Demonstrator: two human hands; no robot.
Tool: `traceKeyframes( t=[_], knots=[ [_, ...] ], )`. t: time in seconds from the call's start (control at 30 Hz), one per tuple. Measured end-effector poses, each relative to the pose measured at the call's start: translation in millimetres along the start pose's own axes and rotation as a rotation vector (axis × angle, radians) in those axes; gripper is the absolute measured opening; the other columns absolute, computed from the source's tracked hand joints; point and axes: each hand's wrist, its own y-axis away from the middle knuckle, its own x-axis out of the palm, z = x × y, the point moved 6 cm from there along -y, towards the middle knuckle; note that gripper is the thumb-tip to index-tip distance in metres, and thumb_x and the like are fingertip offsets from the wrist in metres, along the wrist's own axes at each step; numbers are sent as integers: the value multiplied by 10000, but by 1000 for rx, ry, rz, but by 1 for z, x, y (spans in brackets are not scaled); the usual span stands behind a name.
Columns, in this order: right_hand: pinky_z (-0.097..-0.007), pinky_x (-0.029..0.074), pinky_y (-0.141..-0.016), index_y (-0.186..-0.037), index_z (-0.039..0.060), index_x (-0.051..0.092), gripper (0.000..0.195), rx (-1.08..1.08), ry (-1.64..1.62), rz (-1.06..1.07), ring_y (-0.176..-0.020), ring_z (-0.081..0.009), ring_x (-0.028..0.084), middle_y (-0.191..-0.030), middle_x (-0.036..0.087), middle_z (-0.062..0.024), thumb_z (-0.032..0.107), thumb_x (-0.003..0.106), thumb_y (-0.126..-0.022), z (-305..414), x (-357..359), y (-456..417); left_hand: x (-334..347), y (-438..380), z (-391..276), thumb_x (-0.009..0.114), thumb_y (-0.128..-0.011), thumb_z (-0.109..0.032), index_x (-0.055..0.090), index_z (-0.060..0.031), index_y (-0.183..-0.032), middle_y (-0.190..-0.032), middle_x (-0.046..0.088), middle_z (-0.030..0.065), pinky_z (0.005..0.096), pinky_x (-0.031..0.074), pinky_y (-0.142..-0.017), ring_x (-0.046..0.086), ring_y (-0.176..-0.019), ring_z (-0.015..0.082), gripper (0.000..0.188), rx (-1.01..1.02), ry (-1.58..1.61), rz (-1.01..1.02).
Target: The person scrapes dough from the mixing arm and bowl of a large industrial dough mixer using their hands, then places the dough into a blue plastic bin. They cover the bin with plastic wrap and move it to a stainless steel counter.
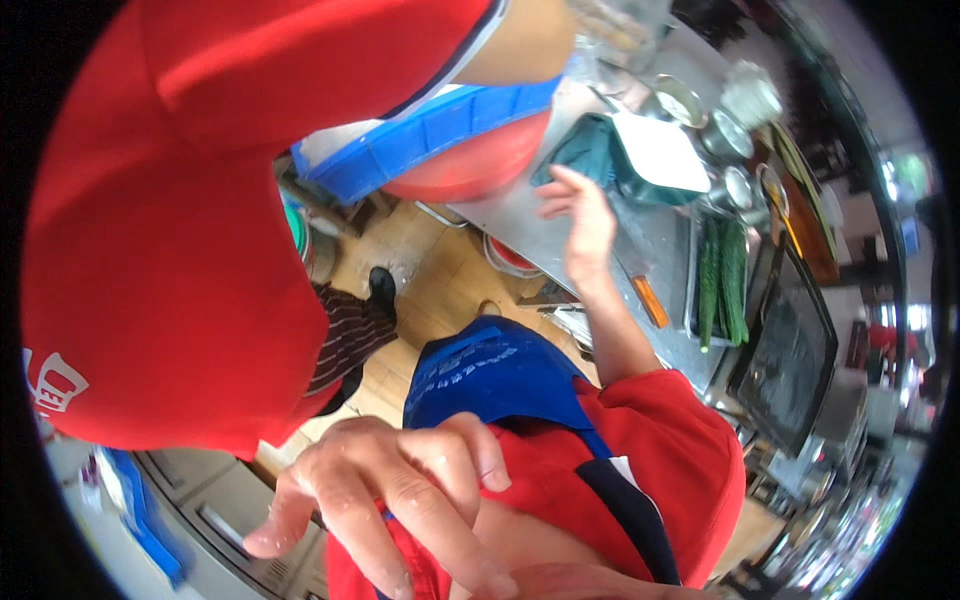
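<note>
My right hand (586, 225) is stretched over a stainless-steel worktable (517, 225), blurred, its fingers apart and nothing seen in them. Just beyond the fingertips is a dark green cloth or bag (589, 154), beside a green container with a white top (660, 154). A knife with an orange-brown wooden handle (650, 301) lies near my right forearm. What looks like my left hand (405, 487) is raised close to the camera, wet, fingers spread and bent, with nothing seen in it; its wrist is hidden. Long green cucumbers (721, 277) lie in a metal tray (690, 281).
A co-worker in a red shirt (187, 262) stands very close at the left, one arm (521, 45) reaching across at the top. A blue crate (435, 135) sits over a red basin (480, 165). Metal bowls (726, 135) and a dark, black-rimmed pan or tray (784, 352) are at the right.
</note>
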Motion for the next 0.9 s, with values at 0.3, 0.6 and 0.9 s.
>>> traceKeyframes(
  t=[0.3,0.6,0.9],
  knots=[
    [-277,475,-663,-1152,-10,514,327,-84,-5,139,-709,-179,595,-892,608,-132,160,403,-895,47,61,54,25,13,-21,302,-961,-409,618,-83,-874,-964,610,141,408,308,-882,500,-808,195,462,17,118,31],
    [-264,479,-653,-1107,-5,546,270,81,78,-7,-704,-155,591,-868,609,-109,101,427,-889,52,23,87,43,2,-21,326,-956,-410,607,-104,-831,-920,626,108,391,297,-890,488,-794,172,434,-53,252,79],
    [-218,461,-656,-1015,5,585,167,-21,-46,-338,-778,-96,548,-897,543,-40,23,497,-875,6,-79,24,-39,15,72,487,-828,-551,544,-36,-992,-1023,555,214,416,304,-955,492,-965,258,543,-187,-137,-142]
  ],
)
